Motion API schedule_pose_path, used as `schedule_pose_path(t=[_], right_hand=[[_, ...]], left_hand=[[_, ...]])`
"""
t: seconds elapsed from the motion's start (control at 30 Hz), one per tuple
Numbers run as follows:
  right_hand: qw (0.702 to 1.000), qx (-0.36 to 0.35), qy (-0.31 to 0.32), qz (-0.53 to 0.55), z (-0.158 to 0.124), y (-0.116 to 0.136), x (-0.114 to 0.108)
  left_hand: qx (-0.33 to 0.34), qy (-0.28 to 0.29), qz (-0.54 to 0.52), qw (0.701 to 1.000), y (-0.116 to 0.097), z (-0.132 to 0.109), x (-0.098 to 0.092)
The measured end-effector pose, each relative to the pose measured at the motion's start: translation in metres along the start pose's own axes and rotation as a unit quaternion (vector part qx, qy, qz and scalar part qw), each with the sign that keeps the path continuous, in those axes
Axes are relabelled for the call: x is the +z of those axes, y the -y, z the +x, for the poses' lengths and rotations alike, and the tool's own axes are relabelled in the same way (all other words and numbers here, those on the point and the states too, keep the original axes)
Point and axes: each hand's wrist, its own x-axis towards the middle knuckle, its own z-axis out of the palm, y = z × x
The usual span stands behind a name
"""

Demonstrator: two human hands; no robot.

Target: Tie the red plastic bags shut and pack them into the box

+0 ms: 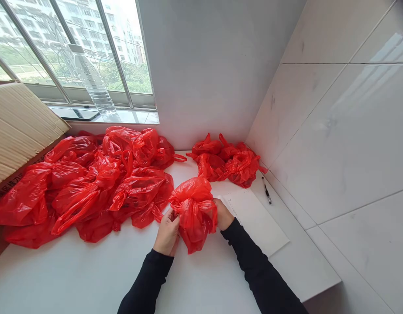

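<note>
Knotted red plastic bag (195, 218) was front and centre over the white tabletop (73, 279), between both hands; left hand (167, 231) grasped its left side, thumb visible in front, other fingers mostly tucked out of sight; right hand (223, 213) gripped the right side, fingers hidden by the film; contents not identifiable, and couldn't tell whether its bottom touched the table; big heap of red bags (99, 187) lay to the left, overlapping too much to count; smaller red bag cluster (227, 163) sat by the wall corner, partly behind the held bag; paper sheet (253, 218) lay under the right forearm, its writing too small to read; black pen (266, 191) just beside it; cardboard box (21, 126) cut off at left, its print partly covered; clear water bottle (94, 85) stood on the windowsill (132, 116).
</note>
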Motion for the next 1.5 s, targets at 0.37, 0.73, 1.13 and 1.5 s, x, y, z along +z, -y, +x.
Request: schedule_pose_path(t=[0.37, 0.73, 1.13, 1.5], right_hand=[[0.994, 0.035, 0.098, 0.025, -0.003, 0.003, 0.005], [0.998, 0.031, -0.024, -0.050, -0.001, 0.000, 0.007], [1.000, -0.010, -0.002, -0.014, 0.000, 0.001, 0.007], [0.997, -0.007, -0.028, -0.067, -0.001, -0.007, 0.005]], left_hand=[[0.136, -0.049, 0.085, 0.986, -0.004, -0.002, 0.004], [0.050, 0.015, 0.058, 0.997, -0.007, -0.006, 0.005], [0.005, 0.033, 0.050, 0.998, -0.010, -0.002, -0.006], [-0.017, 0.000, 0.074, 0.997, -0.010, -0.002, -0.010]])
